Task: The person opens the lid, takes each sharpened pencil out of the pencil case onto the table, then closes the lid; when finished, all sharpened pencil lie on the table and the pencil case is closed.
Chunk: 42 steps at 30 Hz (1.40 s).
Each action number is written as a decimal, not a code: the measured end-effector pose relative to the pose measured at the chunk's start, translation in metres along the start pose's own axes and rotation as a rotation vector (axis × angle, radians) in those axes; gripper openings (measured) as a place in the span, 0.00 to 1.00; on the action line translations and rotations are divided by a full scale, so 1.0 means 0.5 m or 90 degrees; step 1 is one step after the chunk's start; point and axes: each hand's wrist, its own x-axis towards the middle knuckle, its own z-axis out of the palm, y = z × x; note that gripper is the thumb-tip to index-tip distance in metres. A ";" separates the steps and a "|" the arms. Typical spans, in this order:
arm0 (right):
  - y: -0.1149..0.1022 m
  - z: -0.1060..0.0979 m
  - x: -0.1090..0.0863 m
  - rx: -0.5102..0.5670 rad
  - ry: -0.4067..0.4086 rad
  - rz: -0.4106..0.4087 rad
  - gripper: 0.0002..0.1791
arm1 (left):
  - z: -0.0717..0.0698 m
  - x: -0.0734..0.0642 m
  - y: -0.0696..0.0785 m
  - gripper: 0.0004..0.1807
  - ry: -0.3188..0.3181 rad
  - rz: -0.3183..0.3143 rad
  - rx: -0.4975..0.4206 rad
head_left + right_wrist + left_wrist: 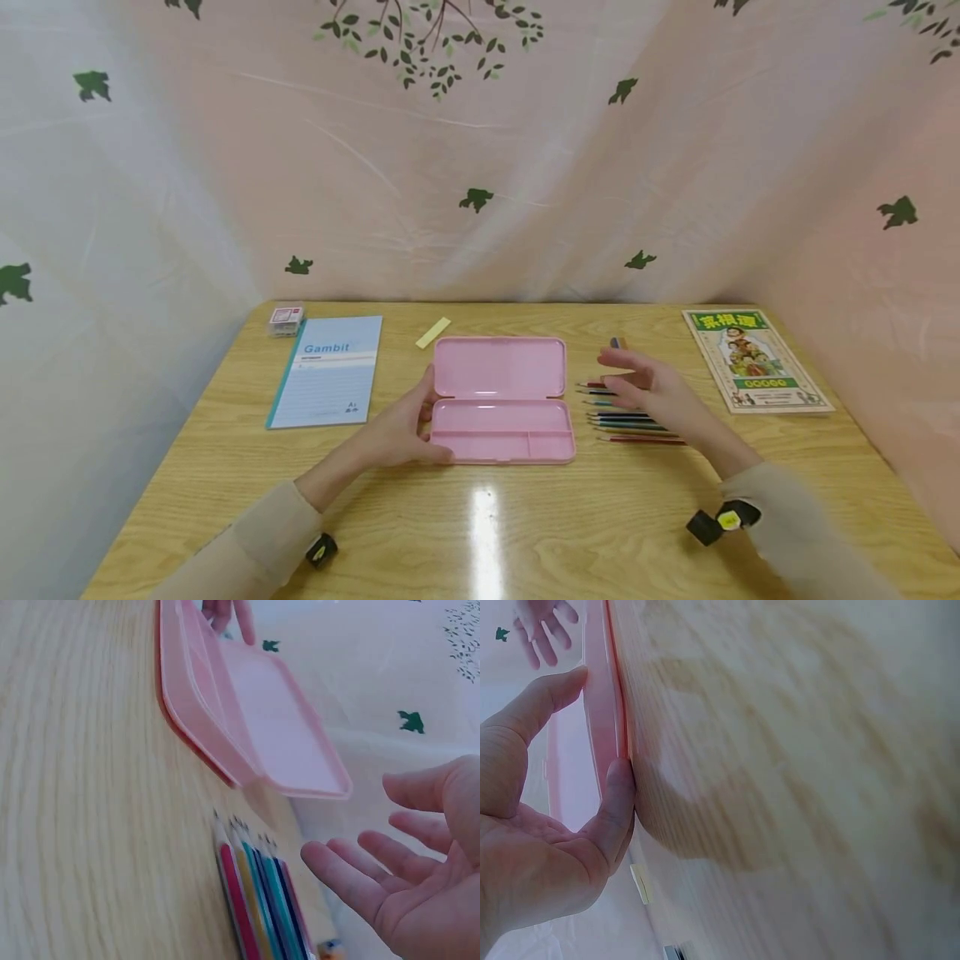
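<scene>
A pink pencil case [480, 415] lies on the table with its lid [498, 367] folded back, its divided tray showing no contents. My left hand [401, 433] holds the case's left end, thumb by the front corner and fingers along the side. In the left wrist view, the fingertips meet the pink edge close to the tabletop. To the right of the case lies a row of several pencils [637, 439], points toward it. Over them hovers my right hand [420, 877], fingers spread and holding nothing; it partly covers the pencils in the head view.
A blue-white notebook [326, 375] and a small clear box [287, 320] lie at left. Behind the case is a pale yellow strip [432, 332]. An illustrated book [757, 367] lies at right. A small blue-and-brown object [618, 342] sits beyond the pencils. Curtains hang behind the table.
</scene>
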 end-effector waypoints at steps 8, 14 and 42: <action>0.020 0.046 0.036 0.102 -0.023 0.069 0.34 | -0.001 -0.004 0.003 0.71 0.001 -0.002 0.017; 0.025 0.060 0.049 0.104 -0.028 0.085 0.34 | 0.000 -0.001 0.001 0.72 -0.006 0.003 -0.006; 0.009 0.088 0.043 0.200 -0.015 0.092 0.35 | 0.001 -0.004 -0.004 0.74 0.011 -0.018 0.014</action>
